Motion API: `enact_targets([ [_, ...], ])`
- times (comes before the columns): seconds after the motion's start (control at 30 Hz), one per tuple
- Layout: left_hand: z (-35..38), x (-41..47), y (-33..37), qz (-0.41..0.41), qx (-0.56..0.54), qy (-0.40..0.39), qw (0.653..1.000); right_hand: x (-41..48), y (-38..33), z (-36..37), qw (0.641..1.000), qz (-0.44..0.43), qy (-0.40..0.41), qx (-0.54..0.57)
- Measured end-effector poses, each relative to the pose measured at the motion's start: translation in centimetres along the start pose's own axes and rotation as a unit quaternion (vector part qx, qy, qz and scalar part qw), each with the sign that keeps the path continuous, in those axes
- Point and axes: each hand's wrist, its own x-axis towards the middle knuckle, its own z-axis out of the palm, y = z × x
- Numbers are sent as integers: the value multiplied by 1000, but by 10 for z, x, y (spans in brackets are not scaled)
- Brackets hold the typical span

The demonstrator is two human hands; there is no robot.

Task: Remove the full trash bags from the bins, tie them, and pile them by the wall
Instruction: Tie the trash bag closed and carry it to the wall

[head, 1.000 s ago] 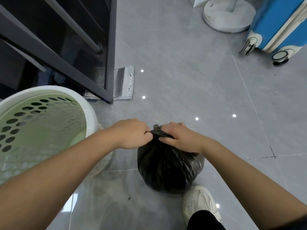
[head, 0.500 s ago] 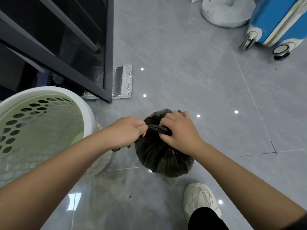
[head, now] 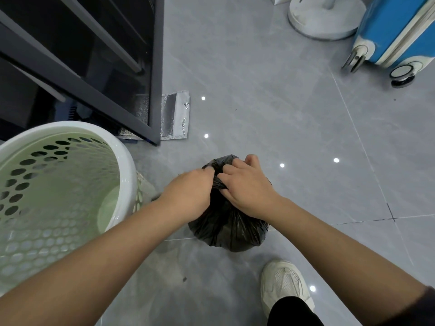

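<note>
The person stands bent over the grey tiled floor point(head: 259, 90), both bare forearms extended downward.

**Task item.** The black trash bag point(head: 226, 229) is out of the bin and sits low between the two hands, just in front of the person's white shoe point(head: 284, 283). Its body is rounded and full. Its neck is gathered into a bunch at the top. Whether the bag rests on the floor or hangs just above it cannot be told.

**Left hand.** The left hand point(head: 190, 194) is closed into a fist on the gathered plastic at the left side of the neck. The knuckles face up and the fingertips are hidden underneath.

**Right hand.** The right hand point(head: 247, 187) has its fingers curled and pinches a twisted strand of the neck at the right side. The two hands almost touch above the bag.

**Bin.** The white perforated bin point(head: 127, 175) stands to the left of the bag, near the left forearm. No bag shows inside it.

**Surroundings.**
- A dark metal-framed cabinet point(head: 155, 67) stands behind the bin.
- A silver foil pouch point(head: 175, 116) lies flat on the floor at the cabinet's corner, partly behind its frame.
- A blue suitcase point(head: 395, 31) on wheels stands at the far right.
- A round white stand base point(head: 322, 20) sits just beside the suitcase.
- Both are well apart from the bag.
</note>
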Motion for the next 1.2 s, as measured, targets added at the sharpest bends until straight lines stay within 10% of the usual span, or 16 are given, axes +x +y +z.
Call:
enact_targets([
  [0.57,-40,-5,-4,-13,-199,0,980,-19,-4,-17,982,78,171,-33],
  [0.9,-48,-9,-5,-53,-204,2,978,5,-19,-37,985,150,-15,79],
  [1.2,-55,-14,-16,-46,-163,4,986,14,-27,-31,977,99,11,186],
])
